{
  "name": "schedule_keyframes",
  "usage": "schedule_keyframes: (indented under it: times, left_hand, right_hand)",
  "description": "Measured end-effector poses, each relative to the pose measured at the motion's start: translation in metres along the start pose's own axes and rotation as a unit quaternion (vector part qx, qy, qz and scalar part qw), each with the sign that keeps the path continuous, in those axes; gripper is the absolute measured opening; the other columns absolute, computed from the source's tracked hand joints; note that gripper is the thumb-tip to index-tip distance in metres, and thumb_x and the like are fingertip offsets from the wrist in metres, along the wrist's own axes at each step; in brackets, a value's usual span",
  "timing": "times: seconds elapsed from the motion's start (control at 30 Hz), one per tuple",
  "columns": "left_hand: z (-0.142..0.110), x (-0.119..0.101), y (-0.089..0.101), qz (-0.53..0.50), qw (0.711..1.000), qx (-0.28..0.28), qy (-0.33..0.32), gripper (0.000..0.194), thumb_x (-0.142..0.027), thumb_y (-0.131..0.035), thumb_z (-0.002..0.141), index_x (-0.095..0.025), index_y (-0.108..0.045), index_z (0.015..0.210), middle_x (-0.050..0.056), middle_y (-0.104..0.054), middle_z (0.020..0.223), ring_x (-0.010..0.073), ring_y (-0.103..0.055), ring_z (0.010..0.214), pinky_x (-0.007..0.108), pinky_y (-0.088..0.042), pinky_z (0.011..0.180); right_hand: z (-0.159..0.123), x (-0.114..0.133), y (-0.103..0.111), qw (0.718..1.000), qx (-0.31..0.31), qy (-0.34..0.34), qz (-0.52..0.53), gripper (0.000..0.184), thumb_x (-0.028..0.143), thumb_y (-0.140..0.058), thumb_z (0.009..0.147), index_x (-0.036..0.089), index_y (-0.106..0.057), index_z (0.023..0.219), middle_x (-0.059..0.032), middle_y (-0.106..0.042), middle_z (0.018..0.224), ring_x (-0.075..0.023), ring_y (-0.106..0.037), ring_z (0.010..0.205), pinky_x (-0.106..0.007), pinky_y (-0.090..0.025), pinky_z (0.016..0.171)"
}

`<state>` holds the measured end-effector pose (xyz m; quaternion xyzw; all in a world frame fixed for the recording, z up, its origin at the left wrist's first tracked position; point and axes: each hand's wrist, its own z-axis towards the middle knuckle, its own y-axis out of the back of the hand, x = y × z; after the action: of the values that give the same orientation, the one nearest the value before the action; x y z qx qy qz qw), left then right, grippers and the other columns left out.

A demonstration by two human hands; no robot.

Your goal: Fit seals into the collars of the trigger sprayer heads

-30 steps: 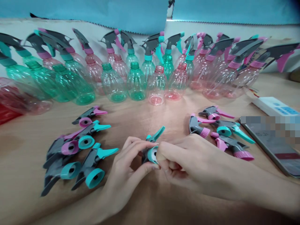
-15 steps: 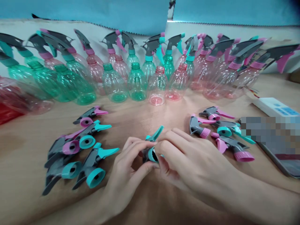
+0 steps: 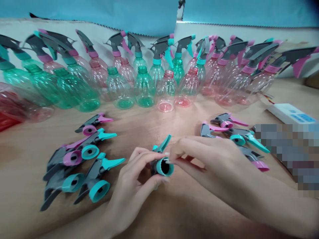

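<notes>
My left hand (image 3: 132, 179) is closed around a grey trigger spray head (image 3: 170, 170) with a teal collar and trigger, its dark collar opening turned toward me. At the upper rim of that opening, my right hand (image 3: 211, 162) pinches a small white piece (image 3: 166, 160); its exact shape is mostly hidden by the fingertips. Left of my hands lie several loose spray heads (image 3: 96, 174) with teal or pink collars. More loose spray heads (image 3: 249, 153) lie to the right, partly covered by my right hand.
Along the back stand several clear green bottles (image 3: 144, 87) and pink bottles (image 3: 165, 91), some open-necked, others fitted with spray heads. A white box (image 3: 290, 113) and a blurred-out flat object (image 3: 281, 146) are at the right. Something red (image 3: 8, 114) lies at the left edge.
My right hand has shifted right and slightly back from the collar, exposing the opening and the small white piece. My left hand keeps its hold on the spray head, its collar now facing me more.
</notes>
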<state>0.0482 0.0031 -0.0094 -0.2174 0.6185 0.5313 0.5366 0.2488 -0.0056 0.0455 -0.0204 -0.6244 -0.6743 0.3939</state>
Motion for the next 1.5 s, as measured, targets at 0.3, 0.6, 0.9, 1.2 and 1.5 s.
schedule_keyframes:
  times: [0.3,0.6,0.9,1.2,1.5]
  left_hand:
    - [0.0,0.003,-0.001,-0.004,1.0,-0.007,0.015,0.028,-0.018,-0.063,0.081,-0.032,-0.061,0.106,-0.001,-0.052,0.088,0.015,-0.051,0.078,0.028,-0.042,0.067]
    - [0.001,0.0,-0.001,-0.012,1.0,-0.01,0.017,0.03,-0.02,-0.063,0.081,-0.035,-0.061,0.107,-0.002,-0.052,0.089,0.0146,-0.053,0.076,0.027,-0.044,0.065]
    - [0.0,0.001,-0.001,-0.008,1.0,-0.007,0.013,0.029,-0.022,-0.063,0.081,-0.035,-0.061,0.107,-0.001,-0.054,0.089,0.0158,-0.054,0.078,0.028,-0.046,0.065]
    - [0.001,-0.003,-0.001,-0.013,1.0,-0.015,0.022,0.024,-0.023,-0.063,0.081,-0.029,-0.063,0.104,0.001,-0.055,0.087,0.016,-0.054,0.076,0.027,-0.046,0.064]
    - [0.002,-0.001,0.0,-0.008,1.0,-0.008,0.016,0.023,-0.023,-0.062,0.082,-0.03,-0.062,0.104,0.0,-0.055,0.086,0.0161,-0.053,0.076,0.028,-0.045,0.065]
  right_hand:
    - [0.0,0.002,0.006,0.99,-0.002,-0.023,0.142,0.02,0.006,-0.054,0.081,0.023,-0.061,0.087,0.0084,-0.066,0.08,-0.0045,-0.057,0.064,-0.015,-0.039,0.054]
    - [0.007,0.003,0.004,0.999,0.007,0.051,-0.008,0.019,0.013,-0.05,0.089,0.018,-0.067,0.083,-0.0002,-0.068,0.079,-0.0129,-0.062,0.078,-0.025,-0.045,0.07]
    - [0.009,0.0,0.003,0.995,0.026,0.084,-0.047,0.017,0.013,-0.054,0.087,0.019,-0.069,0.08,-0.0037,-0.067,0.081,-0.0155,-0.061,0.082,-0.027,-0.048,0.071]
    - [0.007,-0.005,0.007,0.994,0.05,0.078,-0.059,0.018,0.009,-0.052,0.083,0.019,-0.066,0.076,-0.0041,-0.066,0.081,-0.0161,-0.059,0.076,-0.028,-0.045,0.066]
    - [0.007,-0.005,0.009,0.995,0.055,0.065,-0.059,0.018,0.007,-0.05,0.083,0.018,-0.064,0.08,-0.0035,-0.064,0.082,-0.0154,-0.058,0.074,-0.027,-0.043,0.064]
